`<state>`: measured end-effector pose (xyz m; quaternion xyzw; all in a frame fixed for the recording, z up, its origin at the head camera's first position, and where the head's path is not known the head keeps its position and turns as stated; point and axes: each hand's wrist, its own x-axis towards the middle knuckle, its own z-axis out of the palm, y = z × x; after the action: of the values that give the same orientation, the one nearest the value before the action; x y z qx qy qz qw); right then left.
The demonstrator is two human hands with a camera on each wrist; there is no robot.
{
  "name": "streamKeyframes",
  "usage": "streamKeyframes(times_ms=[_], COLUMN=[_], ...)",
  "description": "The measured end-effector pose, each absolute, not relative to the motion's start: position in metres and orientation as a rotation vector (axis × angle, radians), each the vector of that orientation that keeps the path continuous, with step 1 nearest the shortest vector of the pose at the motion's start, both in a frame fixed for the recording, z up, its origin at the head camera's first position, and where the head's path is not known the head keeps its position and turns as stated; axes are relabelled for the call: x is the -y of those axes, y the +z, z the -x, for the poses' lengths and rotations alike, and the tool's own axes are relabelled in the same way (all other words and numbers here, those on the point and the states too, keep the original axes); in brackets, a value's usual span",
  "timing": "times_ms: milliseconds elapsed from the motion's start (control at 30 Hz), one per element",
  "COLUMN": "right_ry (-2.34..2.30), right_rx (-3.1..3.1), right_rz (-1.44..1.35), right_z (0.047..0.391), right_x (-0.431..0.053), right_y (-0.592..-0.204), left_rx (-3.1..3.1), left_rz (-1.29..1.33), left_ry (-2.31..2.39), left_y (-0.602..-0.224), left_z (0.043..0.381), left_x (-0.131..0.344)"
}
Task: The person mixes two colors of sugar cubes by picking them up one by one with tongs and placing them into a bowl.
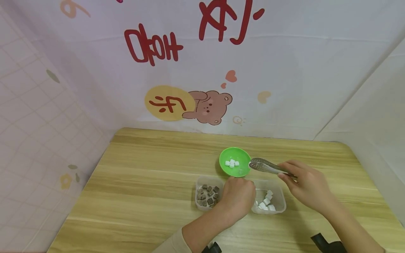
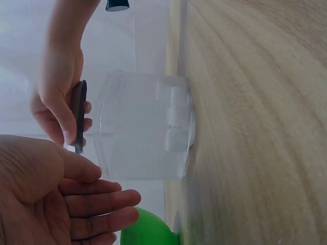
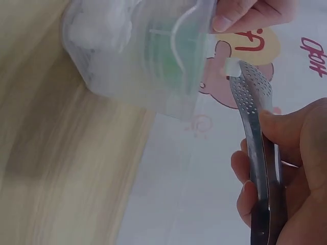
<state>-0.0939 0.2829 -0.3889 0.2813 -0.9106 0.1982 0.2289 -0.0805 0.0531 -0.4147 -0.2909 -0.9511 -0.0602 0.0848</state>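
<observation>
My right hand (image 1: 311, 184) grips metal tongs (image 1: 265, 166) with perforated tips, held above the table. A small white cube (image 3: 233, 67) is pinched between the tips, at the right rim of a green bowl (image 1: 224, 167) in the head view. Inside the bowl lie several white cubes (image 1: 232, 163). My left hand (image 1: 238, 197) is beside a clear plastic container (image 1: 280, 200) of white cubes (image 1: 266, 201). In the left wrist view its fingers (image 2: 97, 204) are loosely extended, with the thumb tip right at the container's rim.
Left of that hand, a second clear container (image 1: 197, 182) holds several brown cubes (image 1: 210, 201). Everything stands on a wood-grain table (image 1: 142, 182). White printed cloth (image 1: 284, 70) hangs behind the table and at its sides.
</observation>
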Motion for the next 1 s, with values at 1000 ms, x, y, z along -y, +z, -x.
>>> streamKeyframes(times_ms=[1000], right_ry=[0.558], right_rx=[2.579], right_rz=[-0.741], right_z=[0.089], right_x=[-0.293], right_y=[-0.389], left_rx=[2.857], left_rz=[0.866], left_ry=[-0.153], left_y=[-0.413], left_z=[0.081], left_x=[-0.055])
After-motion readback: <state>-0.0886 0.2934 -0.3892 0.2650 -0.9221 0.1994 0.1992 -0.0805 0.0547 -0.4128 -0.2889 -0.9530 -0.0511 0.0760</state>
